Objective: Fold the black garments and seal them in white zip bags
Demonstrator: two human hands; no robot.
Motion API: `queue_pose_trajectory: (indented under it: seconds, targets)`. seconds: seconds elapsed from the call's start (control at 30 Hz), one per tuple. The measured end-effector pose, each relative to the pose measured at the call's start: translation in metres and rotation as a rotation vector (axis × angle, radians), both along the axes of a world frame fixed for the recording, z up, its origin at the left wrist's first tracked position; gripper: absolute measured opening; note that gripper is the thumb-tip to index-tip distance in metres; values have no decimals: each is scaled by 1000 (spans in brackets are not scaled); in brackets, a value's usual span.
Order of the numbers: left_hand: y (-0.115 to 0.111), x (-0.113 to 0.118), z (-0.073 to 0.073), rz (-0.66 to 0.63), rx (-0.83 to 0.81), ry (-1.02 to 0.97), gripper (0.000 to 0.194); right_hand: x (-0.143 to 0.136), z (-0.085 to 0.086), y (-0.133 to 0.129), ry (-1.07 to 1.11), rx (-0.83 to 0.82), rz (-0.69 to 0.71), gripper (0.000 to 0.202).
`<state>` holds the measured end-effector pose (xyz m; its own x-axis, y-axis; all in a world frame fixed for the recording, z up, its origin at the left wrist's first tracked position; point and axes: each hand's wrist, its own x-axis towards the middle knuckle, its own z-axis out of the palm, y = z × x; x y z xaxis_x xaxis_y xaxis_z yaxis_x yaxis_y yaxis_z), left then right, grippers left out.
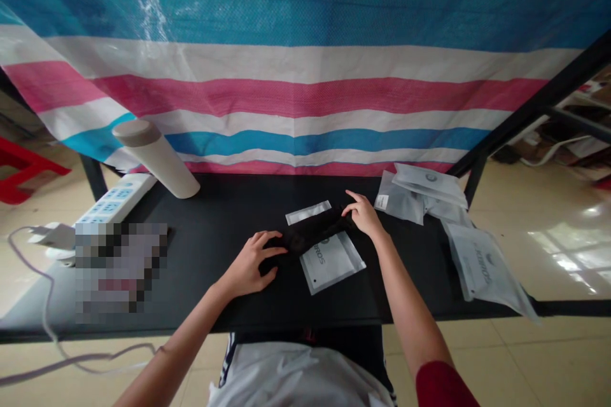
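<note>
A dark, soft-looking piece of black fabric lies folded into a long strip on the black table. Its exact kind is hard to make out against the dark top. Beneath it is a flat frosted zip bag with printed lettering, and the bag's other end shows beyond the strip. At the strip's left end my left hand rests with fingers and thumb apart, fingertips touching the fabric. My right hand is at the right end, index finger stretched out and the other fingers curled onto the fabric.
Several filled frosted bags lie at the right, one overhanging the front edge. At the left are a white bottle, a power strip with a plugged-in charger and cable, and a blurred-out object. A striped sheet hangs behind.
</note>
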<state>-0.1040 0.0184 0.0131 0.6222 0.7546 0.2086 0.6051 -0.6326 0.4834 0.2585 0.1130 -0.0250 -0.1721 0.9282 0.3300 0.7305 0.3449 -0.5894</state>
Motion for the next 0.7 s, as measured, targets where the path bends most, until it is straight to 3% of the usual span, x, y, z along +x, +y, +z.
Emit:
queue_pose_trajectory:
  seconds: [0.13, 0.2, 0.3, 0.4, 0.53, 0.7]
  targets:
    - [-9, 11, -10, 107, 148, 145, 32, -23, 23, -11, -6, 143, -111, 44]
    - [-8, 21, -10, 123, 184, 175, 30, -41, 36, -23, 15, 172, -7, 42]
    - [-3, 40, -6, 69, 158, 163, 30, -69, 49, -43, -23, 72, 310, 43]
    - [3, 56, 1, -18, 96, 95, 39, -86, 49, -56, -81, -29, 460, 43]
    - [13, 59, 4, -116, 26, -8, 62, -85, 39, -58, -120, -112, 457, 58]
    - [27, 50, -7, -106, 47, -69, 42, -78, 30, -58, -128, -119, 422, 80]
